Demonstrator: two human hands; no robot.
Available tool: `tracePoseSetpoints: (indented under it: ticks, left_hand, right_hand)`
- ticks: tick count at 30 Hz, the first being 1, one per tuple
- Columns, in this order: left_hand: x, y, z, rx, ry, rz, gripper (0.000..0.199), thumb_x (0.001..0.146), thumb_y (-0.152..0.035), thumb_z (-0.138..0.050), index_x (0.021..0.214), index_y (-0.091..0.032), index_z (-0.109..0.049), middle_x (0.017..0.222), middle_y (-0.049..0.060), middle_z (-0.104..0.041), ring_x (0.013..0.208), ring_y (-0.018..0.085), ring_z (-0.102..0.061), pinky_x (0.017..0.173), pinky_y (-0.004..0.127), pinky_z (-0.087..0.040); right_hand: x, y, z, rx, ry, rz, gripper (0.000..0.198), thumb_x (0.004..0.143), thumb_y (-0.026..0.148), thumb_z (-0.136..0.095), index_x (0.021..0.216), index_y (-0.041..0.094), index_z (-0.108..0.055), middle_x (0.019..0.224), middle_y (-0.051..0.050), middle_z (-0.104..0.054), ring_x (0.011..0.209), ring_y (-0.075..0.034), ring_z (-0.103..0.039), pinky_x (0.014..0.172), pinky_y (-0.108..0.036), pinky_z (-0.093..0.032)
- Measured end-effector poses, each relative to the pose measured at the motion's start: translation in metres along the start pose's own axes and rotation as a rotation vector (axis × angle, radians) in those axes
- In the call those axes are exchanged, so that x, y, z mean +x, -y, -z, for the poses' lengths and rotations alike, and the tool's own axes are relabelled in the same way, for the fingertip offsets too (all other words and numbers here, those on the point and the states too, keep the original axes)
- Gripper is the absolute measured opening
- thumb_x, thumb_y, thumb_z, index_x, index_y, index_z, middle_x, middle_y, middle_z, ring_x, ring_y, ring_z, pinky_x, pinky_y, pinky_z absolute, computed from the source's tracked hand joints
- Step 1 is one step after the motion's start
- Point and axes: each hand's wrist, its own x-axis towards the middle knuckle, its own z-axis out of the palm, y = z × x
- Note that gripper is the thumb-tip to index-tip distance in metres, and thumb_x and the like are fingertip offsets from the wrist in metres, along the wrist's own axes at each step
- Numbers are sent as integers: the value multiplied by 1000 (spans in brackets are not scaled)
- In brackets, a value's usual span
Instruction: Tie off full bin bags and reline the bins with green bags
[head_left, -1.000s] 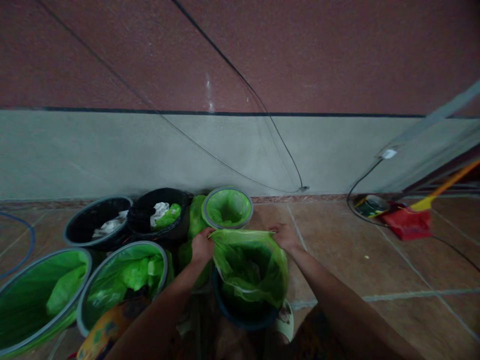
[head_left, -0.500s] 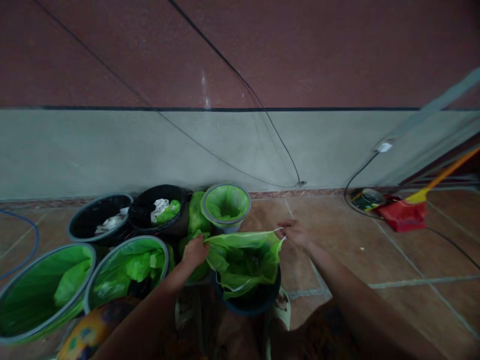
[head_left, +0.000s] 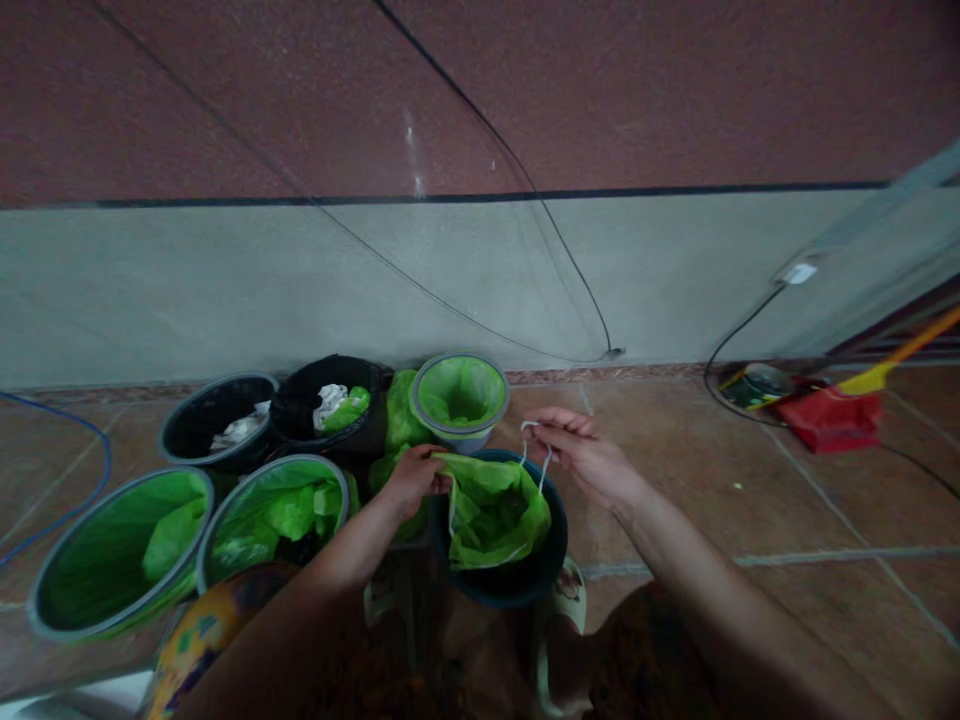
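Observation:
A green drawstring garbage bag sits gathered in the dark blue bin between my feet. My left hand is closed on the bag's top left edge, its fingertips partly hidden behind the plastic. With my right hand I pinch the white drawstring, which is pulled up in a loop from the bag's right side. The bag's mouth is partly open, narrowing toward the right, and its lower part is down inside the bin.
A small green-lined bin stands against the wall. On the left are several larger bins, such as a green-lined one and a black-lined one. A red dustpan, a can, cables and a blue hose lie around.
My right hand has drawn the white drawstring out into a loop above the bag. The bag's mouth has narrowed from a wide stretch. My left hand keeps hold of its edge.

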Motion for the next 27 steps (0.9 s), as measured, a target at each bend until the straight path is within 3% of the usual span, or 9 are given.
tracePoseSetpoints:
  ticks: [3,6,11,13,15,18,22,24,27]
  left_hand:
    - [-3,-5,-6,-108,-8,50,14,75,-9,-61,87,-14,-65,61,-3,-64,50,9,-59,62,26,-55]
    - [-2,-5,-10,-168,-9,77,14,76,-9,-61,89,-13,-66,59,-3,-64,49,9,-59,62,26,-55]
    - [-2,0,-14,-221,32,92,5,75,-11,-64,79,-14,-65,56,-3,-63,51,9,-59,61,23,-54]
    - [-2,1,-16,-243,39,103,5,77,-10,-61,76,-14,-64,55,-3,-63,50,9,-59,60,23,-53]
    - [-2,1,-16,-244,35,110,7,78,-10,-58,76,-15,-64,55,-3,-63,51,9,-60,60,23,-53]
    - [-1,2,-14,-186,0,68,8,77,-12,-60,82,-15,-66,59,-3,-64,52,9,-60,59,22,-51]
    - [0,3,-8,-67,-59,-17,15,74,-16,-65,89,-15,-69,60,-4,-63,51,9,-56,54,22,-46]
    - [0,3,-9,-33,-63,-41,16,75,-19,-65,89,-14,-69,59,-4,-62,51,9,-55,55,22,-45]
    - [-1,1,-15,47,-67,-152,19,76,-22,-64,91,-14,-71,68,0,-68,62,12,-61,63,24,-48]
  right_hand:
    - [-3,-20,-21,-226,99,-104,35,79,44,-67,102,17,-69,78,-1,-70,61,-10,-57,59,-23,-45]
    - [-7,-48,-39,-672,243,-150,34,83,44,-65,103,17,-69,81,-3,-71,71,-16,-64,66,-28,-46]
    - [-16,-78,-63,-1147,239,-255,62,77,52,-71,126,15,-60,110,-13,-72,104,-29,-67,81,-33,-48]
    - [-17,-82,-70,-1225,234,-305,59,81,44,-68,129,13,-57,114,-16,-71,107,-31,-67,82,-35,-48]
    - [-16,-80,-74,-1281,259,-310,43,84,28,-61,124,12,-60,111,-17,-72,105,-32,-68,80,-36,-48]
    - [-11,-68,-74,-1315,289,-220,35,84,12,-50,115,14,-66,107,-17,-73,102,-31,-69,81,-36,-47]
    - [-4,-40,-62,-1245,227,-45,35,85,11,-49,114,17,-68,105,-13,-75,98,-26,-69,84,-34,-46]
    - [-2,-24,-54,-1076,223,14,33,86,13,-50,112,19,-69,97,-8,-75,89,-20,-68,80,-30,-46]
    - [-1,-4,-44,-624,301,68,25,88,22,-54,107,20,-70,83,-2,-73,72,-14,-63,67,-26,-45]
